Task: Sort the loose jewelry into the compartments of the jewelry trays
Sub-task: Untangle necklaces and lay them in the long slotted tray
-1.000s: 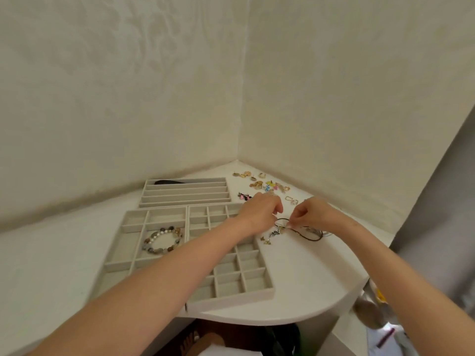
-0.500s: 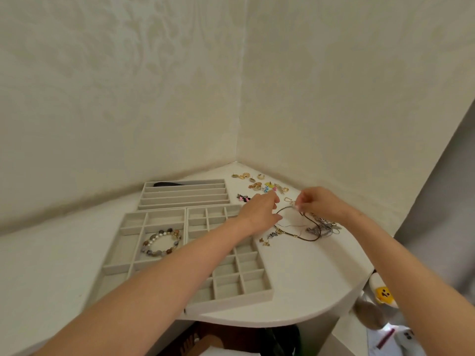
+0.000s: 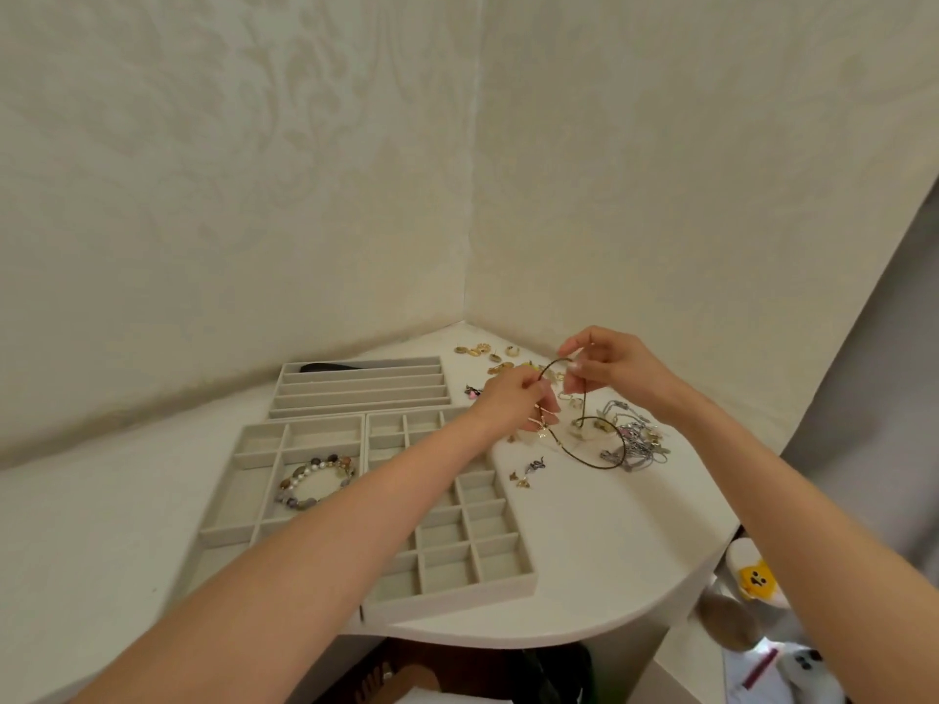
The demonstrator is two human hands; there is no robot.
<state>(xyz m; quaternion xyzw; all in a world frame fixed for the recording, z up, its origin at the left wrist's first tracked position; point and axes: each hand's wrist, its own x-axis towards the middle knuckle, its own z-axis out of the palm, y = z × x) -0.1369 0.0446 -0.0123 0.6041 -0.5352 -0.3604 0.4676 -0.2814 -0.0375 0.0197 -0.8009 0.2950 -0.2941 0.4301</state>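
Observation:
Both hands hold a thin dark cord necklace (image 3: 589, 452) above the white corner table. My left hand (image 3: 513, 403) pinches one end, and a small gold pendant hangs below its fingers. My right hand (image 3: 609, 365) pinches the cord higher up, near the wall. The cord's loop droops to the tabletop. Three grey trays lie to the left: a long-slot tray (image 3: 363, 403), a large-compartment tray (image 3: 244, 480) with a beaded bracelet (image 3: 315, 480) in it, and a small-grid tray (image 3: 508, 584).
Gold earrings (image 3: 482, 350) lie near the corner. A silver chain tangle (image 3: 635, 444) sits right of the cord. Small charms (image 3: 528, 472) lie by the grid tray. A pink piece (image 3: 472, 391) lies beside the long-slot tray. The table's curved edge (image 3: 660, 609) drops off at right.
Both hands have risen from the tabletop with the dark cord. My right hand moved up and toward the wall, drawing the cord out into a longer loop.

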